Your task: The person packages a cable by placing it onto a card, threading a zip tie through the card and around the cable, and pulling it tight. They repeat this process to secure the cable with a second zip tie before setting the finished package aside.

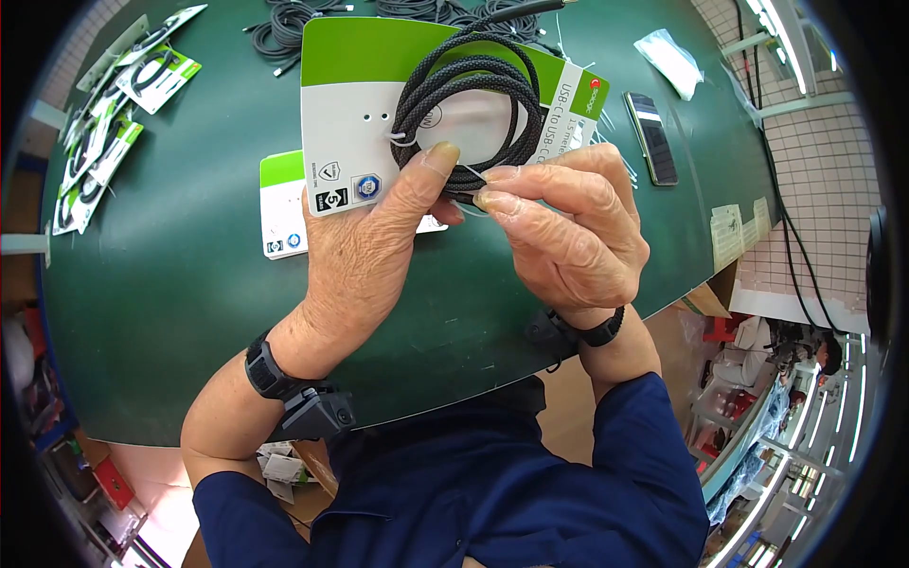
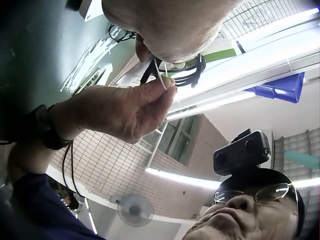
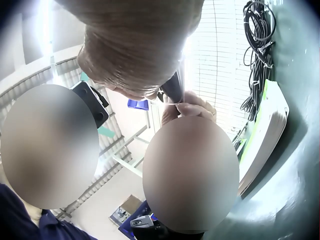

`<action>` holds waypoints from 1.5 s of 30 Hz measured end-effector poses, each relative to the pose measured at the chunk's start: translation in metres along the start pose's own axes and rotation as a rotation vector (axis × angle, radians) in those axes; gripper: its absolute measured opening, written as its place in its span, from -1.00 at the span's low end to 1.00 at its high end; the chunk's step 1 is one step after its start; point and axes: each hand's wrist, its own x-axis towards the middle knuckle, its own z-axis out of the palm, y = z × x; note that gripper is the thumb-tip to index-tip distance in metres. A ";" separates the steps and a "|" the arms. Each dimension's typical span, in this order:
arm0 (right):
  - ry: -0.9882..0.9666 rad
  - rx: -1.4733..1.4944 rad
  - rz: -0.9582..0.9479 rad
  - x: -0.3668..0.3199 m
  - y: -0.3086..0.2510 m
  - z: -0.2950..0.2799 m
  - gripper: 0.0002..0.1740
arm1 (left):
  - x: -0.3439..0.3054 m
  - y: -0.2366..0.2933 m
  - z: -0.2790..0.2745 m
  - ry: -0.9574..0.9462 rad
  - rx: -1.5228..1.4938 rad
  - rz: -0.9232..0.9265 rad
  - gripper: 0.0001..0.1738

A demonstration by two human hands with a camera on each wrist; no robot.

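My left hand (image 1: 365,237) grips a green and white cable card (image 1: 346,118) from below, its thumb pressing on the coiled black braided cable (image 1: 410,106) that lies against the card. A thin white twist tie (image 1: 396,136) loops the coil on its left side. At the coil's lower edge my right hand (image 1: 582,222) pinches the end of another thin white tie (image 1: 472,173) between thumb and forefinger. The left wrist view shows this white tie (image 2: 159,75) as a loop reaching to the right fingertips. Left fingers behind the card are mostly hidden.
Under the held card lies a stack of similar cards (image 1: 281,222) on the green table (image 1: 170,312). Carded cables (image 1: 156,80) sit at the left, cable bundles (image 1: 289,38) at the back. To the right are loose white ties (image 1: 628,163), a phone (image 1: 651,137) and a plastic bag (image 1: 668,62).
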 end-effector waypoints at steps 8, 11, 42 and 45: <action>0.027 0.019 -0.005 -0.002 0.003 0.003 -0.54 | -0.001 -0.002 0.001 0.009 -0.040 -0.011 -0.71; 0.020 0.013 0.001 -0.002 0.003 0.003 -0.52 | -0.001 -0.003 0.000 0.008 -0.029 -0.020 -0.70; -0.147 0.062 0.125 0.005 -0.001 0.004 -0.72 | 0.004 -0.012 -0.006 -0.060 0.054 0.031 -0.80; -0.158 0.038 0.145 0.012 -0.006 -0.001 -0.72 | 0.001 -0.010 -0.005 -0.035 0.028 0.011 -0.76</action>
